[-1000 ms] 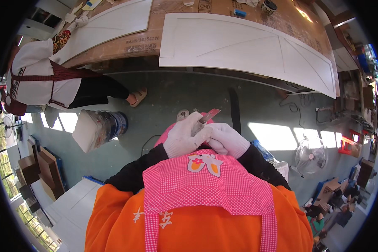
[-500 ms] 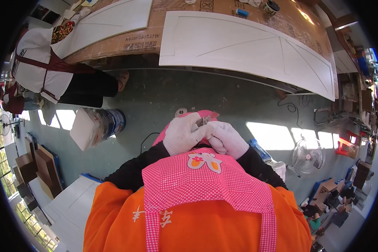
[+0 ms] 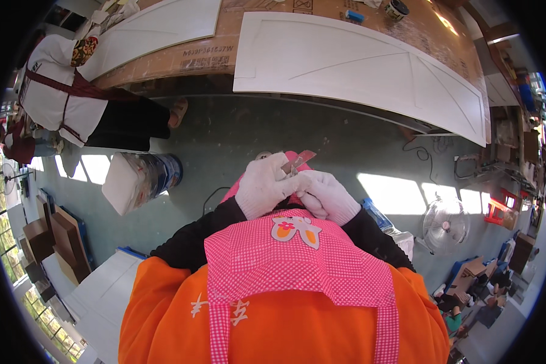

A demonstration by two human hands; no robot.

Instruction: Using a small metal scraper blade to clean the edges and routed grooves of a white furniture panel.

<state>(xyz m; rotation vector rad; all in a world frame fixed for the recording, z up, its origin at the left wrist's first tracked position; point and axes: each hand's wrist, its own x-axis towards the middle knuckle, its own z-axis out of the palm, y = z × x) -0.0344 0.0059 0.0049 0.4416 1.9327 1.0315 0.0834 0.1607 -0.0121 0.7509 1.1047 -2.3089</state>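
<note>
In front of my apron, both hands are close together in white knit gloves. My left hand is closed on a small flat metal blade, greyish with a reddish patch, its slanted end sticking out away from me. My right hand is closed in a pinch against the left fingertips. Whatever its fingers hold is hidden. The pink checked apron lies just below both hands.
Ahead stands a cardboard-covered table bearing white panels, a blue block and a dark tin. A bucket and a person are at left. At right stand a floor fan and a red stool.
The blade has turned in my left hand and more of it shows now, pointing up and to the right. Both hands stay together, nearly in place.
</note>
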